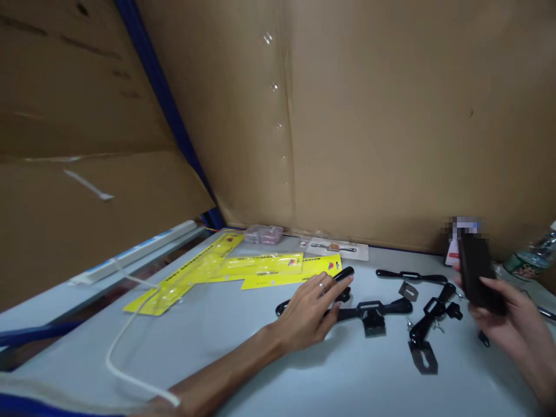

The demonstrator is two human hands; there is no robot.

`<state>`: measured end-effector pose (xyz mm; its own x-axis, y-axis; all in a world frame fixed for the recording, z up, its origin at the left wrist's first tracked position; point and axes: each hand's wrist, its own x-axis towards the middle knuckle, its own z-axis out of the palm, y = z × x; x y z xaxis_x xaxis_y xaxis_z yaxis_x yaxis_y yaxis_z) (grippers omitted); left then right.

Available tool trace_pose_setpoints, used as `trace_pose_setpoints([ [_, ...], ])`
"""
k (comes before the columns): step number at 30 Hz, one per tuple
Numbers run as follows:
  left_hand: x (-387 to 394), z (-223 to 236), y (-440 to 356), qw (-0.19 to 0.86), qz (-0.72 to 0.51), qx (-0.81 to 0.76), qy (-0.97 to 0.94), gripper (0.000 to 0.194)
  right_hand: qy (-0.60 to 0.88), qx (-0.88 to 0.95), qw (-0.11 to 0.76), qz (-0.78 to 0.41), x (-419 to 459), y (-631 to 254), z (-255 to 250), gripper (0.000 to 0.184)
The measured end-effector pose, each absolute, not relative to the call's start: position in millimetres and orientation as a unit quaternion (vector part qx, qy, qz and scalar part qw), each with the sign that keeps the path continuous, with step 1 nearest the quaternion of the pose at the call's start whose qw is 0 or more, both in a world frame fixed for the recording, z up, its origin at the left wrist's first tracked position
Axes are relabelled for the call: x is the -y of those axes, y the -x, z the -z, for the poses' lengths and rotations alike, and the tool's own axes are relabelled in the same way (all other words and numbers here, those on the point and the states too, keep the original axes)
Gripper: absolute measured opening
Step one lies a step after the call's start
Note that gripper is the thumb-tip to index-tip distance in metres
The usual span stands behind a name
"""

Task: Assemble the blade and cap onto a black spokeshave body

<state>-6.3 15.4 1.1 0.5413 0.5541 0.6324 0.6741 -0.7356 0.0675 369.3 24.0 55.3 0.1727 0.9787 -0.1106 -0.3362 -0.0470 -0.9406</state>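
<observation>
My left hand [306,310], with a ring on one finger, lies over a black spokeshave [345,273], its fingers curled around the middle. The hand hides most of that tool's body. Just right of it is a second spokeshave [369,308] with a dark blade [374,324] at its middle. In my right hand [512,318], raised at the right, is a dark, flat, rectangular object that looks like a phone [478,272]. Below and left of it lie a third spokeshave [432,313], a loose slotted blade [423,358] and small screws [438,326].
Another spokeshave body [410,276] and a slotted blade [408,291] lie farther back. Yellow printed cards [271,264] with clear plastic spread at the back left. A white cable [113,353] crosses the left. A bottle [527,260] stands far right; cardboard walls [369,127] enclose the table.
</observation>
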Motion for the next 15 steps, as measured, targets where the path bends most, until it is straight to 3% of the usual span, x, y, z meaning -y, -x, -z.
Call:
trace_pose_setpoints([
  [6, -17, 5, 15, 0.094, 0.345, 0.345, 0.868, 0.069, 0.307, 0.444, 0.527, -0.656, -35, -303, -53, 0.059],
  [10, -19, 21, 23, 0.108, 0.341, 0.396, 0.846, 0.06, 0.29, 0.47, 0.505, -0.663, -31, -293, -37, 0.067],
  [15, -19, 37, 30, 0.141, 0.341, 0.408, 0.835, 0.059, 0.287, 0.468, 0.471, -0.69, -23, -298, -24, 0.092],
])
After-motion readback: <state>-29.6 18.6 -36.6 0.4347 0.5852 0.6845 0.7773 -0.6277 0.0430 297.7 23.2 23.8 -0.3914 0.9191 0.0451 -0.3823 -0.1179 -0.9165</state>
